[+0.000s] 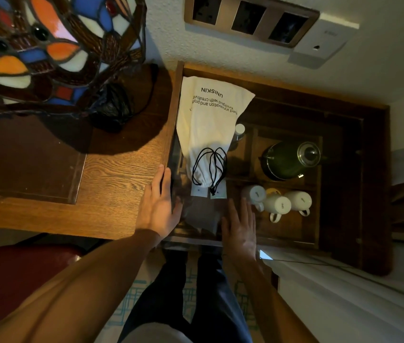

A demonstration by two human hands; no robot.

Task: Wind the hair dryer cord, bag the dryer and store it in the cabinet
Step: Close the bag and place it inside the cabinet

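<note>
Two hands lie flat, fingers straight, gripping nothing: left hand (159,205) rests on the desk (111,169) edge beside the cabinet (349,194); right hand (240,225) hovers at its front, contact unclear. White drawstring bag (208,125) lies inside the cabinet, neck cinched, black cord (209,167) looped. Print reads "UNISKIN".

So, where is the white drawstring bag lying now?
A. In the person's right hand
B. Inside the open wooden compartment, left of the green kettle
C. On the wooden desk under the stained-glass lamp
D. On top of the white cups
B: the white drawstring bag lies inside the wooden compartment, left of the green kettle, and neither open hand holds it.
</note>
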